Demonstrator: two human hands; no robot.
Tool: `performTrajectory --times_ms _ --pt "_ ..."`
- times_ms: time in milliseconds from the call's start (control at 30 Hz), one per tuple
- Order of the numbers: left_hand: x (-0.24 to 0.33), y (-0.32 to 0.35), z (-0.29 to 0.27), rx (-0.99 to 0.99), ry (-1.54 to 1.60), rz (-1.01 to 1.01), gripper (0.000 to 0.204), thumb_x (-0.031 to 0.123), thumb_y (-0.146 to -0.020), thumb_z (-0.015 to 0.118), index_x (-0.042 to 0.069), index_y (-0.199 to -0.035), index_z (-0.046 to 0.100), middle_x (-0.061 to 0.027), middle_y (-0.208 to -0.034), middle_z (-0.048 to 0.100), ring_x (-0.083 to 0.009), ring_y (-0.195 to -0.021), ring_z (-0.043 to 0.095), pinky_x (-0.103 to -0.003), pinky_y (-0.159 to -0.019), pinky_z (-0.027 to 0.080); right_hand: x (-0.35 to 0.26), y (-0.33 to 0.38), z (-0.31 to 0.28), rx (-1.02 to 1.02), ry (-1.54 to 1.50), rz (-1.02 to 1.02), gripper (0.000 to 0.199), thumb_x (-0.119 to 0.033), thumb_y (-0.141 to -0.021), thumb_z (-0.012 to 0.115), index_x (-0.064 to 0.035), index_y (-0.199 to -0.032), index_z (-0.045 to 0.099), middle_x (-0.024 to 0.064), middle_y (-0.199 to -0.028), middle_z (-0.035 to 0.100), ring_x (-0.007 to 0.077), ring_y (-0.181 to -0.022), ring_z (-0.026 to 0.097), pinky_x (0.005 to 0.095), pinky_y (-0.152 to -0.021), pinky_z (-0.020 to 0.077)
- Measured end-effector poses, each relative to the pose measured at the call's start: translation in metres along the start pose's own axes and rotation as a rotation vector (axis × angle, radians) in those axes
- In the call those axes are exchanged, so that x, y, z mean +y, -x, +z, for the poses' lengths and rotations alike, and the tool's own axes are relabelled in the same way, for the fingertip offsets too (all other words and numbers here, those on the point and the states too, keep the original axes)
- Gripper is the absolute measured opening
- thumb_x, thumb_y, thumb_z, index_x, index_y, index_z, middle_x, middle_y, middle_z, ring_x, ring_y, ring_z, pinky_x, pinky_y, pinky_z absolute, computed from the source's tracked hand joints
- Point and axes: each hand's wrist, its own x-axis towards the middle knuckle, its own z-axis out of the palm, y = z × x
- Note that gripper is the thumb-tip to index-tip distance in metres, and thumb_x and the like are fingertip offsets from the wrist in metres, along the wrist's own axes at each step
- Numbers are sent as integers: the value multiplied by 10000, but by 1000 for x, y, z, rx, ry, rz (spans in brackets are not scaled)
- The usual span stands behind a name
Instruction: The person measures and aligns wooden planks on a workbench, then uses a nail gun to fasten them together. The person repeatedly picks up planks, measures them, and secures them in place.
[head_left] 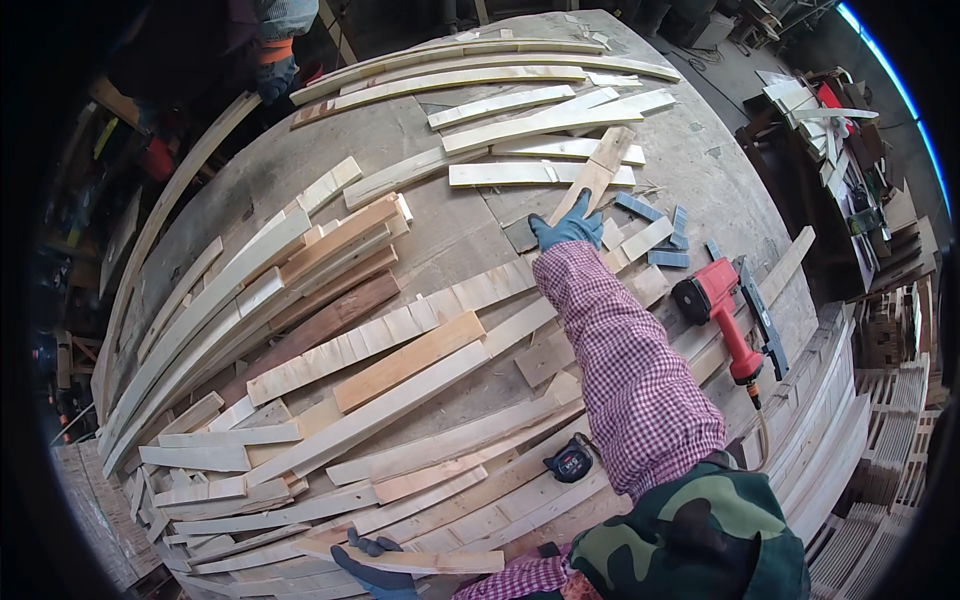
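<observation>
1. Head view, and here's the right hand [567,229], blue-gloved, out at full reach over the table [715,165], clenched on the near end of a flat slat [606,160]. That slat points away and a little right, its far end over 2 pale strips.
2. Down at the lower edge, it's the left hand [372,578] in a dark glove, fingers wrapped on a short stick [455,563] that lies nearly level across the view. So that's 2 hands, 2 grips, 2 pieces of wood!
3. Just right of the right hand, blue-grey nail strips [670,240] lie scattered; further right sits a red-and-black nail gun [722,315], its hose [765,440] trailing toward the camouflage garment.
4. Between the 2 hands, a dark tape measure [570,461] rests on the wood, left of the checked sleeve [640,365].
5. Wood is spread over the left half, and at upper left there's a co-worker's gloved hand [275,78], orange at the cuff, by a long strip's [185,220] end.
</observation>
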Motion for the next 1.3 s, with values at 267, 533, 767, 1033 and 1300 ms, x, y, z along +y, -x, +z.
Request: performTrajectory --times_ms 267,533,767,1033,1300 --pt "-6 -2 4 3 -55 -29 497 550 -799 595 143 -1072 511 93 -662 550 -44 -528 515 -203 -624 494 18 -37 -25 -78 85 150 1047 -378 -635 757 -176 -1452 135 203 -1256 450 319 -1137 489 456 -946 419" --pt "-7 21 30 -248 -75 -161 650 572 -771 612 86 -1177 466 -35 -1079 538 -195 -1001 548 -402 -905 467 136 73 -146 -867 -1344 22 677 -123 -725 604 -86 -1359 371 143 -1165 553 236 -1072 553 348 -903 456" --pt "17 98 98 -763 -203 -104 1047 723 -740 519 4 -1405 151 -245 -1403 274 -363 -1277 364 -489 -1037 377 201 275 -177 -1506 -1104 -388 817 -175 -662 687 -21 -1386 344 151 -1285 495 250 -1154 505 349 -994 382" --pt "52 155 58 -817 -246 130 871 656 -826 452 10 -1372 239 -203 -1297 422 -318 -1207 451 -422 -969 470 238 361 -176 -1628 -874 -555 793 119 -646 633 18 -1377 343 116 -1415 382 207 -1311 346 343 -1089 250" --pt "62 192 23 -808 -177 172 796 506 -828 599 51 -1367 231 -202 -1303 411 -334 -1205 456 -432 -946 485 238 389 -184 -1646 -750 -796 772 105 -685 634 1 -1387 331 111 -1445 334 215 -1334 304 351 -1098 226"
